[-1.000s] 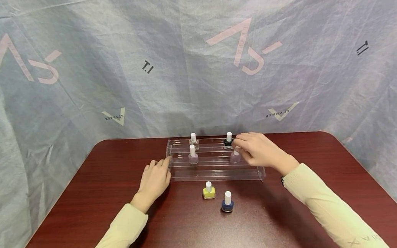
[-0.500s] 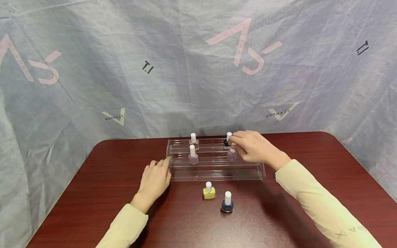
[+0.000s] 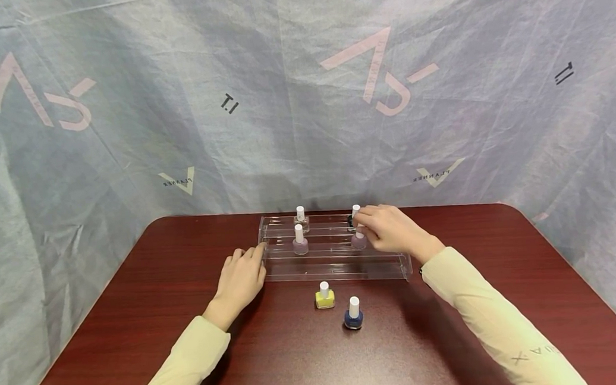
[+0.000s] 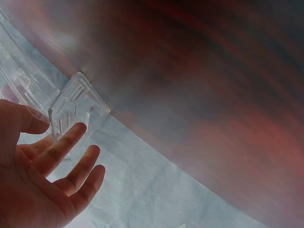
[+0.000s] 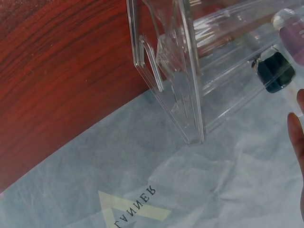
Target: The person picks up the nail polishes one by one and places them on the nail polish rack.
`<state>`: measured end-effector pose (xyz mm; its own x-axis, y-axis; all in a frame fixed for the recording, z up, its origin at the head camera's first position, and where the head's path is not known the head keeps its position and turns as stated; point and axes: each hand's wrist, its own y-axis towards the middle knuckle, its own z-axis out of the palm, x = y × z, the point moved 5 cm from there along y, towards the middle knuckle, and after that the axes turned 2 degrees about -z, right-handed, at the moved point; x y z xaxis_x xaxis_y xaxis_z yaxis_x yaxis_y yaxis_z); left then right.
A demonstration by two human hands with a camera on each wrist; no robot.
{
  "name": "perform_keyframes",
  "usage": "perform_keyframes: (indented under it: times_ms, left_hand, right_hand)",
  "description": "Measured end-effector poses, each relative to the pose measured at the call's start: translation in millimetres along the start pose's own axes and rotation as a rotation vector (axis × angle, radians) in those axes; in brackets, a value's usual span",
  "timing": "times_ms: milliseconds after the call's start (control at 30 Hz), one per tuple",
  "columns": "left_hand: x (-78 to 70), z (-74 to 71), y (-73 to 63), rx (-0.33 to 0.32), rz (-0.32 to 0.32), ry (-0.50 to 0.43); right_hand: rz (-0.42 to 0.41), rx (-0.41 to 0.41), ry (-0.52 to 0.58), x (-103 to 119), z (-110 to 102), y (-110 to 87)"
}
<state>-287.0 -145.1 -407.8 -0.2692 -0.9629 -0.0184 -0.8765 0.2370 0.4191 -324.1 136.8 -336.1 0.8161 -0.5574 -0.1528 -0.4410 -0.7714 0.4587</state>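
Note:
A clear acrylic tiered rack (image 3: pixel 340 269) stands on the table. My left hand (image 3: pixel 239 278) holds its left end panel between thumb and fingers; in the left wrist view, the outer fingers (image 4: pixel 88 187) are spread. At the middle tier's right side, my right hand (image 3: pixel 391 228) pinches the white cap of a mauve nail polish bottle (image 3: pixel 358 241), partly covering that cap. Behind it, on the top tier, is a dark green nail polish bottle (image 5: pixel 275 72). Another mauve bottle (image 3: pixel 300 245) sits left on the middle tier, below a glittery bottle (image 3: pixel 302 221).
In front of the rack, a yellow nail polish bottle (image 3: pixel 325 299) and a dark blue one (image 3: pixel 354 319) stand upright on the reddish-brown table (image 3: pixel 287 361). A grey printed cloth (image 3: pixel 262 148) hangs behind the table's far edge.
My right hand has shifted slightly left along the middle tier, and the mauve bottle has moved left with it, in front of the dark green one. The left hand stays put.

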Motion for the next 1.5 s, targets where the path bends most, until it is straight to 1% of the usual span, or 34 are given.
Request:
perform_keyframes:
  times_ms: [200,533,833,1067,1500]
  left_hand:
    - [-0.1,0.4,0.7,0.004,0.0,0.0]
    - [-0.5,-0.5,0.8,-0.004,0.003,-0.002]
    - [-1.7,-3.9,0.6,-0.021,-0.006,-0.007]
    - [-1.9,-5.2,1.3,-0.028,-0.003,-0.005]
    - [-1.3,-4.6,1.8,-0.013,-0.012,-0.009]
  right_hand:
    - [0.02,0.024,-0.007,-0.9,6.2,-1.1]
    - [0.028,0.054,-0.038,-0.5,9.0,-0.8]
    - [0.028,0.023,-0.058,0.7,7.9,0.4]
    - [0.058,0.031,-0.038,-0.6,8.3,0.8]
    - [0.095,0.063,0.014,-2.4,12.6,0.7]
